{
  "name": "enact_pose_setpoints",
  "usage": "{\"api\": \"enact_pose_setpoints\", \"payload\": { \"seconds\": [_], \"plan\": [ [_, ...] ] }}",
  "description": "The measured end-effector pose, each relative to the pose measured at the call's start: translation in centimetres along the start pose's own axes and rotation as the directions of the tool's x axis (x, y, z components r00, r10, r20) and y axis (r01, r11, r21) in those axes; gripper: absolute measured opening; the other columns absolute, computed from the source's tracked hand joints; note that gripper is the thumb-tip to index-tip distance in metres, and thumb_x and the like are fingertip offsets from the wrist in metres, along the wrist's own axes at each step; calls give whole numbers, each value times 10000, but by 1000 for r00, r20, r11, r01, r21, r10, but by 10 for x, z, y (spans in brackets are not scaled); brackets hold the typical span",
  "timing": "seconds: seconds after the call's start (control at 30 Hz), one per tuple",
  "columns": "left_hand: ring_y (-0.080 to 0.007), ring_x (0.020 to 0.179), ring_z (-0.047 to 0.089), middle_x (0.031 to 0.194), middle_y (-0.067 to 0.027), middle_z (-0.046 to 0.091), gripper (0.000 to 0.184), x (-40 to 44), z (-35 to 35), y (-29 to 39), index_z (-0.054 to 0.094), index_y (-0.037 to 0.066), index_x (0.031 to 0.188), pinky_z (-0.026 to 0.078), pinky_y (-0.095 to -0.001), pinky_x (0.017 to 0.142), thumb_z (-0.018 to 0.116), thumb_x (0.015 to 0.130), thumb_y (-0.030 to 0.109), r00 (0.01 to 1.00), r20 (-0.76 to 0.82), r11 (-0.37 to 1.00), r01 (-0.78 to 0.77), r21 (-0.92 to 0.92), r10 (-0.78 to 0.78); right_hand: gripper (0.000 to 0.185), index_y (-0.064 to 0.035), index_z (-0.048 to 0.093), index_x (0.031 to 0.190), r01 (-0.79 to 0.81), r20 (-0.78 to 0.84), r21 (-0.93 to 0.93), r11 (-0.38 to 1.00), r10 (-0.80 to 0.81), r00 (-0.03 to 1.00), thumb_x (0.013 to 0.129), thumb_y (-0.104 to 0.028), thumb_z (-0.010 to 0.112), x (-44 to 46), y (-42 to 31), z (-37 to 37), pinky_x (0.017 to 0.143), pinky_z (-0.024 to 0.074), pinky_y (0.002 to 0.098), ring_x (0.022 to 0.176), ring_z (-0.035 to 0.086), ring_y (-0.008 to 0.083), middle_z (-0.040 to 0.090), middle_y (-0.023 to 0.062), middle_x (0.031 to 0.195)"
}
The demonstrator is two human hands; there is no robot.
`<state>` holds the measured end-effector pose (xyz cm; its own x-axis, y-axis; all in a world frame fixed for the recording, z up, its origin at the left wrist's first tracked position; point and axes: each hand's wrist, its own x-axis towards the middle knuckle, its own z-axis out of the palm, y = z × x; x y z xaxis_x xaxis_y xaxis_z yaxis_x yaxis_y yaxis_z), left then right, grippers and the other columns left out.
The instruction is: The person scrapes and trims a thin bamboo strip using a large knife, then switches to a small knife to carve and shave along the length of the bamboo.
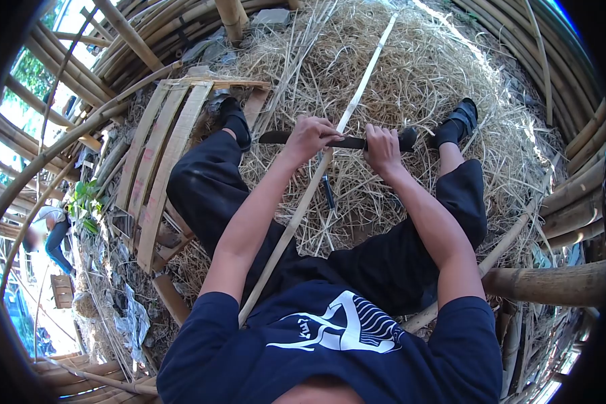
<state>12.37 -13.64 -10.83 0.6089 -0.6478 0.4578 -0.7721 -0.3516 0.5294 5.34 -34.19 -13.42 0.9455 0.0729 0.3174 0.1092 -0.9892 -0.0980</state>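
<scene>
At twelve o'clock, just above the centre of the view, a long knife [350,143] lies crosswise over a slender bamboo strip [366,74], the two meeting between the person's hands. The right hand [384,149] is clenched around the knife's black handle, whose end sticks out toward three o'clock. The left hand [310,140] is curled over the dark blade with its fingertips beside the strip; whether it pinches blade, strip or both I cannot tell. At six o'clock the navy T-shirt [249,343] bears a bold white print [343,323] of curved shapes and stacked lines, with small lettering turned away from the view and too unclear to read. Toward ten o'clock, a slatted wooden crate [172,158] shows reddish marks on its boards, also illegible. The strip is long, narrow and nearly straight, running from one o'clock down to seven, pale and whitish beyond the knife and a deeper tan on the near side, where it passes over the dark trousers [209,178]. Dry straw [384,74] spreads beneath the hands and up toward one o'clock. A thick bamboo pole [552,283] juts in near four o'clock; at nine, another person [57,239] appears well apart, beyond the bamboo framework [50,151].
</scene>
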Motion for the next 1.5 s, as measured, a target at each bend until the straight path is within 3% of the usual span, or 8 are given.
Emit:
{"api": "enact_pose_setpoints", "payload": {
  "seconds": [0.3,0.67,0.8,0.87,1.0,1.23,1.3,1.5],
  "plan": [
    [-188,720,638,770,-38,687,155,-18,-23,-20,754,116,823,409,-326,725,737,774,262,990,-78,961,131,242,-115,281,-75,523,902,18,-3,-5,1000,-18,1000,687,-95,703,1,0,-1,771,422,397,823,631,274,632,103,839],
    [-97,540,541,695,-41,674,183,3,12,-20,752,62,850,439,-254,531,781,752,214,959,76,955,279,-97,-273,282,-74,519,915,23,9,10,1000,-23,1000,698,-108,697,1,1,-1,782,415,405,841,634,282,641,112,844],
    [-90,561,591,687,-36,691,68,-1,-24,-31,754,90,754,459,-242,523,776,746,154,938,-154,925,261,-276,-311,285,-56,512,887,6,22,53,999,-7,1000,665,-93,686,0,2,1,791,430,420,848,629,308,636,139,839],
    [-81,563,582,689,-57,680,121,-7,-50,-33,723,32,778,464,-255,531,766,754,143,878,-383,951,309,-1,-286,273,-48,514,876,9,21,69,998,-11,1000,664,-90,681,2,3,-1,785,437,425,837,633,317,641,145,831],
    [-100,564,576,694,-78,660,249,-42,-65,17,674,-6,853,461,-268,543,760,776,214,833,-356,906,388,-169,-423,223,-17,535,836,-16,120,144,989,-2,993,669,-107,652,0,0,0,737,486,451,800,641,359,654,177,817],
    [-147,528,570,721,-104,627,502,-146,-13,67,604,-8,963,458,-289,521,604,890,489,532,452,577,815,-44,-716,278,42,671,823,-260,436,186,948,158,886,716,-211,633,-7,-16,-21,800,539,439,860,667,371,667,246,874],
    [-134,435,527,653,-68,589,499,-155,-11,80,561,18,946,431,-253,427,556,916,516,319,683,127,940,-317,-657,280,38,671,834,-276,471,197,941,156,868,721,-216,635,-11,-20,-23,805,538,442,868,662,381,665,252,885],
    [-25,356,351,513,67,390,349,-148,-17,86,468,91,858,254,-188,319,507,973,419,448,677,66,857,-510,-584,314,42,650,880,-254,566,259,932,66,822,709,-220,663,-34,-38,-34,839,528,445,906,645,397,648,267,933]
  ]
}}
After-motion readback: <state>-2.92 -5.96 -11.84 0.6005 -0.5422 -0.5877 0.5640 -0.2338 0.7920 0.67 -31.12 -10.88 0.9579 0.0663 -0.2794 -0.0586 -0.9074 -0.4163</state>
